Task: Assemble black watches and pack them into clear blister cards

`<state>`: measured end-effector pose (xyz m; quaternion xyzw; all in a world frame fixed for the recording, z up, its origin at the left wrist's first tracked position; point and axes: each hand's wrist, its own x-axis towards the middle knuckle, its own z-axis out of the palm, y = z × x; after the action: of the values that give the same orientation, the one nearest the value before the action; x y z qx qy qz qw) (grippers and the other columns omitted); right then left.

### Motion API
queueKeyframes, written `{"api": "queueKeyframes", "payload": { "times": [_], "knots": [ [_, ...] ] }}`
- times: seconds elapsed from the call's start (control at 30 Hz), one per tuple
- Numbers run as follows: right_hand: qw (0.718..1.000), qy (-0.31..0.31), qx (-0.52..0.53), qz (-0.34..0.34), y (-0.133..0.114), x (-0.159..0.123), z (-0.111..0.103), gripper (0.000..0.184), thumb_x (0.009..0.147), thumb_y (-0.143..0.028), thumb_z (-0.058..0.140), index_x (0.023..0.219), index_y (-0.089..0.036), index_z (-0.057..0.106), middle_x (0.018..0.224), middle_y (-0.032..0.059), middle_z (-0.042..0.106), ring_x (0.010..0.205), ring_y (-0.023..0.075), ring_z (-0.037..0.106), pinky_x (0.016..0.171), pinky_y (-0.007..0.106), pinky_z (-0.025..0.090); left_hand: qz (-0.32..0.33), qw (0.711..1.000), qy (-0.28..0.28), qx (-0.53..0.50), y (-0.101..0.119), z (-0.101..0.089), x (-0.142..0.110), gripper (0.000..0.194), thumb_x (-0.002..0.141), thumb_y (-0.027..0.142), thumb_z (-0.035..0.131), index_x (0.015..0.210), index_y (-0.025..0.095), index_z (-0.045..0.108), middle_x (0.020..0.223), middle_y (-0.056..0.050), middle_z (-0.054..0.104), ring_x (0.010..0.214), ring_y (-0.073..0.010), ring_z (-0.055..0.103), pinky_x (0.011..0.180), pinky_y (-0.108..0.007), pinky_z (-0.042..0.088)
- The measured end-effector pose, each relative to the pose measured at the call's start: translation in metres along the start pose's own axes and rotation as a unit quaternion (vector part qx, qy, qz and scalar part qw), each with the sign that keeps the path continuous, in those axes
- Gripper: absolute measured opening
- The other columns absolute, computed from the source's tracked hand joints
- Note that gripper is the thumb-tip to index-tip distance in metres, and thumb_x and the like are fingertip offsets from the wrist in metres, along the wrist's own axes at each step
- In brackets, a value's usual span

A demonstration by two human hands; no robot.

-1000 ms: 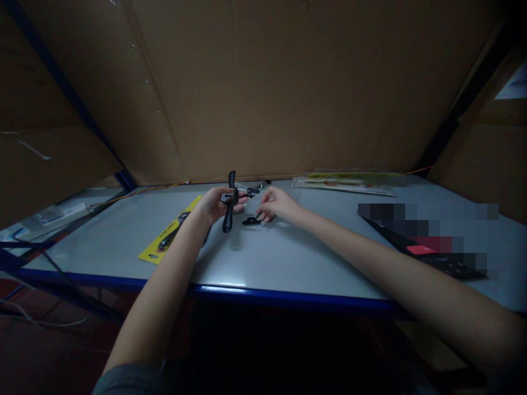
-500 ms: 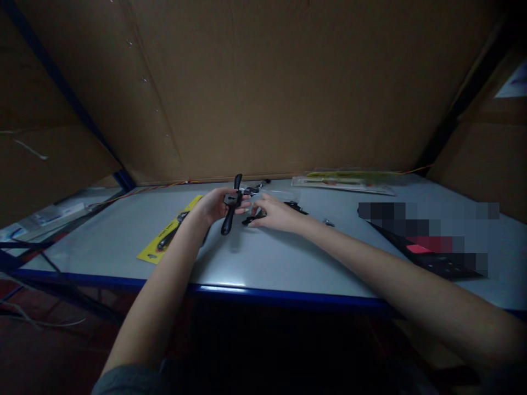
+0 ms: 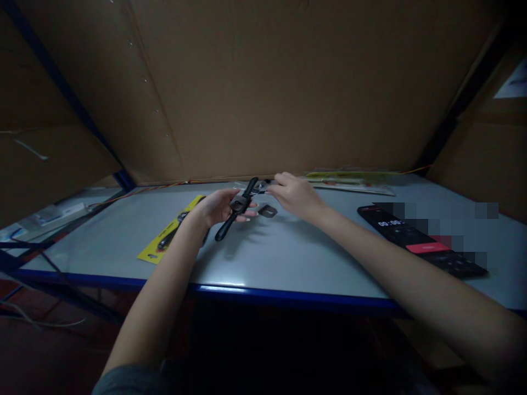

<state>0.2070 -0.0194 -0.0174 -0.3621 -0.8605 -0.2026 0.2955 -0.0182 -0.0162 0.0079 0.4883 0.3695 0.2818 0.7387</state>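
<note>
My left hand (image 3: 220, 208) holds a black two-handled spokeshave (image 3: 236, 207) slantwise above the table, its centre body against the fingers and both handles free. On the table just right of it lies a small dark metal plate (image 3: 268, 211) with a slot. My right hand (image 3: 294, 193) is up and to the right of that plate, fingers closed together; what sits in the fingertips, if anything, I cannot make out. Behind the spokeshave, near those fingertips, are clear plastic and small metal parts (image 3: 260, 188), partly hidden.
A yellow card (image 3: 168, 236) with a black-handled tool lies by my left forearm. To the right rests a phone (image 3: 424, 241) showing a timer, partly blurred out. Flat packages (image 3: 354, 186) lie at the back against the cardboard wall (image 3: 263, 99). The table has a blue front edge (image 3: 288, 298).
My right hand has moved up and right, away from the spokeshave, and the slotted plate now shows on the table. The spokeshave has tilted further over in my left hand.
</note>
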Motion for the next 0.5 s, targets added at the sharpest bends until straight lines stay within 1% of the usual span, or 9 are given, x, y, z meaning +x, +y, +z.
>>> {"api": "queueKeyframes", "payload": {
  "times": [0.07, 0.1, 0.17, 0.23, 0.33, 0.4, 0.5],
  "knots": [
    [0.998, 0.052, 0.021, 0.021, 0.000, -0.001, -0.007, 0.029, 0.090, -0.025, 0.038, 0.088, -0.017, 0.065, 0.078, 0.0082, 0.050, 0.079, 0.0196, 0.043, 0.065, 0.031, 0.033, -0.017, 1.000, -0.024, 0.009, -0.001, 0.001, 0.000, 0.038, 0.090, 0.026, 0.032, 0.118, 0.005, 0.047, 0.100, -0.021, 0.064, 0.083, -0.0261, 0.066, 0.056, -0.030, 0.054],
    [0.997, 0.071, 0.029, 0.021, -0.002, -0.001, -0.010, 0.030, 0.091, -0.027, 0.037, 0.090, -0.018, 0.065, 0.077, 0.0078, 0.049, 0.078, 0.0194, 0.043, 0.066, 0.031, 0.033, -0.028, 0.999, -0.038, 0.011, -0.002, 0.003, 0.000, 0.038, 0.090, 0.028, 0.032, 0.115, 0.005, 0.049, 0.101, -0.021, 0.064, 0.084, -0.0263, 0.066, 0.056, -0.029, 0.054],
    [0.996, 0.085, 0.039, 0.000, -0.010, -0.003, -0.012, 0.031, 0.091, -0.027, 0.035, 0.092, -0.019, 0.065, 0.076, 0.0070, 0.048, 0.077, 0.0189, 0.043, 0.066, 0.031, 0.033, -0.051, 0.996, -0.067, 0.015, -0.003, 0.007, 0.000, 0.039, 0.091, 0.031, 0.031, 0.112, 0.005, 0.051, 0.101, -0.021, 0.064, 0.084, -0.0266, 0.066, 0.055, -0.029, 0.054],
    [0.995, 0.075, 0.045, -0.046, -0.019, -0.004, -0.010, 0.030, 0.091, -0.026, 0.035, 0.093, -0.021, 0.065, 0.075, 0.0064, 0.049, 0.077, 0.0187, 0.043, 0.066, 0.031, 0.033, -0.066, 0.993, -0.092, 0.021, -0.004, 0.011, 0.000, 0.041, 0.092, 0.034, 0.029, 0.111, 0.006, 0.052, 0.099, -0.020, 0.065, 0.083, -0.0267, 0.066, 0.053, -0.029, 0.054],
    [0.991, 0.053, 0.056, -0.113, -0.027, -0.007, -0.003, 0.029, 0.090, -0.024, 0.038, 0.103, -0.021, 0.063, 0.076, 0.0061, 0.051, 0.079, 0.0186, 0.044, 0.066, 0.031, 0.034, -0.079, 0.988, -0.124, 0.036, -0.005, 0.015, -0.001, 0.043, 0.092, 0.035, 0.026, 0.114, 0.008, 0.051, 0.094, -0.018, 0.067, 0.080, -0.0259, 0.067, 0.051, -0.029, 0.054],
    [0.988, 0.041, 0.069, -0.129, -0.029, -0.008, 0.000, 0.029, 0.089, -0.025, 0.039, 0.108, -0.021, 0.061, 0.076, 0.0059, 0.052, 0.079, 0.0185, 0.044, 0.065, 0.031, 0.035, -0.085, 0.985, -0.140, 0.050, -0.004, 0.015, -0.001, 0.044, 0.092, 0.037, 0.025, 0.115, 0.009, 0.050, 0.091, -0.017, 0.067, 0.079, -0.0254, 0.067, 0.050, -0.029, 0.053],
    [0.986, 0.031, 0.100, -0.133, -0.029, -0.009, 0.002, 0.028, 0.088, -0.028, 0.041, 0.104, -0.022, 0.064, 0.077, 0.0056, 0.053, 0.078, 0.0180, 0.045, 0.065, 0.031, 0.035, -0.087, 0.983, -0.145, 0.068, -0.004, 0.013, -0.001, 0.045, 0.092, 0.038, 0.025, 0.116, 0.009, 0.049, 0.088, -0.017, 0.068, 0.076, -0.0248, 0.067, 0.046, -0.026, 0.052]
  ]
}}
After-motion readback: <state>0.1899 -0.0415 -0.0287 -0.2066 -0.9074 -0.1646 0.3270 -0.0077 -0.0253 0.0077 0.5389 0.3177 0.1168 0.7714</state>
